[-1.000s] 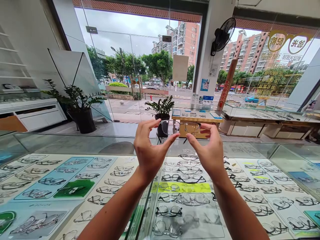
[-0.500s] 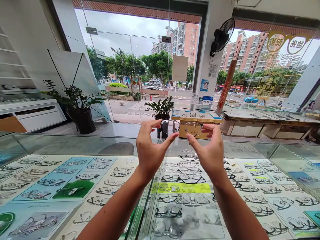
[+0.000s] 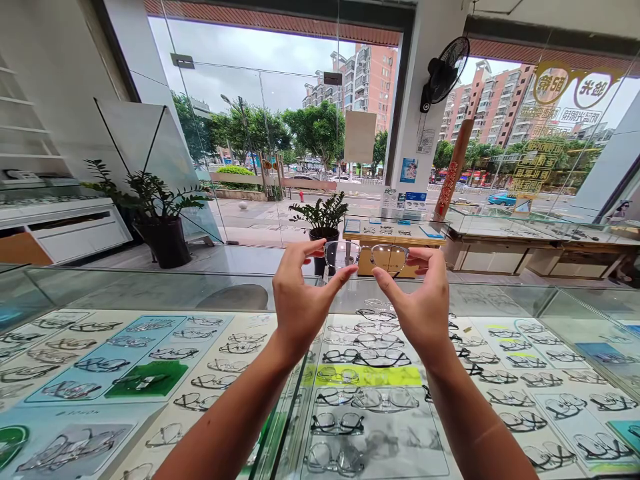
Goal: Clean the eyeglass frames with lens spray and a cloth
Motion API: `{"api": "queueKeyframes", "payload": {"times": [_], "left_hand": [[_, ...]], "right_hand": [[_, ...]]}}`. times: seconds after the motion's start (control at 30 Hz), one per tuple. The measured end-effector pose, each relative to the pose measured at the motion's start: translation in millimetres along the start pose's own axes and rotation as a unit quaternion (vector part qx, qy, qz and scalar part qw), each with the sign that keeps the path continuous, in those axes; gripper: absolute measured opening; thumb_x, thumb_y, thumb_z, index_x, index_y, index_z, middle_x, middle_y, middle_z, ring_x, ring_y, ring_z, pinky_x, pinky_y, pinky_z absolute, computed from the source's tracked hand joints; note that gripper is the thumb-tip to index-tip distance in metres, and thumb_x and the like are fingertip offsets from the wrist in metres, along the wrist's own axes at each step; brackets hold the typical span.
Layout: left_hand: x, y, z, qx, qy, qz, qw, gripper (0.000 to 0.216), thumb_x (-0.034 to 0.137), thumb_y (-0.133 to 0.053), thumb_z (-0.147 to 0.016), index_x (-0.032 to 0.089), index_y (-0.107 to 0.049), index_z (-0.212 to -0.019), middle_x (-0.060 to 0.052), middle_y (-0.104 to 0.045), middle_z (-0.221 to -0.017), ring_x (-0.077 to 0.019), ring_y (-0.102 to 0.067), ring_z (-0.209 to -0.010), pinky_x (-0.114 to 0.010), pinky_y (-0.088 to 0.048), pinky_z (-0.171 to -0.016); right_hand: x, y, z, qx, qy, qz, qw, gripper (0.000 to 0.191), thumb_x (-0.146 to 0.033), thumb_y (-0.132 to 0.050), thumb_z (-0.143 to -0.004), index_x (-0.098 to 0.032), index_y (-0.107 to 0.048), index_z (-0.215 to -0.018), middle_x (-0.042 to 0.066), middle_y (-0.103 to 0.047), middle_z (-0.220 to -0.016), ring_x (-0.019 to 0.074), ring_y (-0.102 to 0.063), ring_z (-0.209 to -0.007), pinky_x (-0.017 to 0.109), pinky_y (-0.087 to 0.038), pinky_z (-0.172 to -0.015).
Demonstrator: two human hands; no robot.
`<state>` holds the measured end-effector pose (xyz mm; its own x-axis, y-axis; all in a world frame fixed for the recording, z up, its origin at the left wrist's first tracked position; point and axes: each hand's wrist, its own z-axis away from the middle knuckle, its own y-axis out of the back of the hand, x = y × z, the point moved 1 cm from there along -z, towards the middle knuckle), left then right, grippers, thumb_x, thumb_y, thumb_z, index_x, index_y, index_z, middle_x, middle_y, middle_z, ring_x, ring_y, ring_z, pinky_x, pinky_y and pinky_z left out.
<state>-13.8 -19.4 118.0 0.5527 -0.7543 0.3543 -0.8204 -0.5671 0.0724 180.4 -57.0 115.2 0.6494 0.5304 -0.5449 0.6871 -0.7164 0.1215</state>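
Drifting slightly rightward since the earlier frame, the eyeglasses (image 3: pixel 366 247) are hovering near frame centre. Left hand (image 3: pixel 303 293) and right hand (image 3: pixel 423 293) are pinching opposite ends, thumbs and fingers nearly closed, with clear air above. Below, a glass display case (image 3: pixel 287 427) is spanning the frame, while a wall fan (image 3: pixel 445 73) is hanging upper right.

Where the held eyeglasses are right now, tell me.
In the head view, the eyeglasses are just right of centre, held up between the left hand and the right hand, with the wooden counter beyond them.
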Motion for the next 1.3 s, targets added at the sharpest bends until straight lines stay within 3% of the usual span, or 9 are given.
{"api": "queueKeyframes", "payload": {"times": [0.63,0.93,1.13,1.3], "left_hand": [[0.5,-0.6,0.4,0.005,-0.011,0.0,1.0,0.053,0.053,-0.088,-0.08,0.021,-0.07,-0.119,-0.006,-0.074,-0.106,-0.0223,-0.071,-0.095,-0.04,-0.056,-0.082],[-1.4,-1.5,-0.2,0.029,-0.047,-0.002,0.998,0.058,0.049,-0.091,-0.078,0.022,-0.067,-0.124,-0.008,-0.074,-0.113,-0.0235,-0.071,-0.101,-0.04,-0.06,-0.084],[-6.3,-0.7,-0.5,0.061,-0.104,-0.012,0.993,0.061,0.048,-0.093,-0.076,0.023,-0.065,-0.125,-0.01,-0.073,-0.118,-0.0281,-0.07,-0.112,-0.046,-0.062,-0.092],[-7.3,-1.5,0.4,0.064,-0.131,-0.001,0.989,0.061,0.045,-0.093,-0.077,0.024,-0.065,-0.127,-0.01,-0.073,-0.118,-0.0276,-0.07,-0.113,-0.047,-0.062,-0.094]], "right_hand": [[-0.9,1.6,-1.0,0.001,-0.005,-0.014,1.0,0.057,-0.056,-0.084,-0.081,-0.021,-0.058,-0.118,0.008,-0.065,-0.109,0.0274,-0.063,-0.101,0.047,-0.051,-0.091],[-1.1,2.3,-1.4,0.001,0.003,-0.028,1.0,0.056,-0.051,-0.083,-0.083,-0.022,-0.059,-0.125,0.01,-0.065,-0.12,0.0279,-0.063,-0.108,0.046,-0.052,-0.093],[4.5,4.4,-10.1,-0.001,-0.059,-0.142,0.988,0.033,-0.05,-0.066,-0.097,-0.022,-0.07,-0.114,0.009,-0.073,-0.114,0.0249,-0.069,-0.103,0.045,-0.055,-0.094],[9.5,2.1,-12.7,0.025,-0.093,-0.231,0.968,0.028,-0.045,-0.072,-0.095,-0.019,-0.074,-0.106,0.009,-0.077,-0.106,0.0235,-0.074,-0.099,0.044,-0.059,-0.095]]}}
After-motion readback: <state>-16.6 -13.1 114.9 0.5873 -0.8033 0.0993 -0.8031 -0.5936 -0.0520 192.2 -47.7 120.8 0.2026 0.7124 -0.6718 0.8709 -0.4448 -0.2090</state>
